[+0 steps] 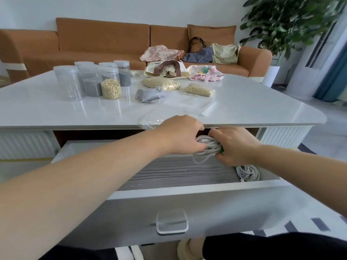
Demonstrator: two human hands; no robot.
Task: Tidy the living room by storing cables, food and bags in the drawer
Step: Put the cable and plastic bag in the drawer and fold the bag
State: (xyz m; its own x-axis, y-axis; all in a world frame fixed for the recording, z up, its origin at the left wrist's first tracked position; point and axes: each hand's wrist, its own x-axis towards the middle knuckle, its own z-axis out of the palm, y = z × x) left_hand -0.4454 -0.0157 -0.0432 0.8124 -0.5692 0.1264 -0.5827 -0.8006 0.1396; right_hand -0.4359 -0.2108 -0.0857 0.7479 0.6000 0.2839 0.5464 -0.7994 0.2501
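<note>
Left hand (pixel 180 136) and right hand (pixel 234 145) both grip a cable bundle (pixel 208 147) over the open drawer (pixel 187 186). Jars (pixel 110 85) and grain bags (pixel 161 83) fill the counter's (pixel 244 106) far half, with a sofa (pixel 105 40) behind.

I work from a single view, the wide-angle head camera worn by the person. It faces forward and down from just above the near front of the open drawer (pixel 187 188). Both forearms enter from the bottom corners. The left hand (pixel 180 136) and right hand (pixel 234 145) meet on a cable bundle (pixel 208 147) just right of frame centre, close to the lens. The table (pixel 244 102) spans the middle band. The sofa (pixel 103 38) lies far, across the top. A plant (pixel 291 21) fills the far right corner, blurred.
</note>
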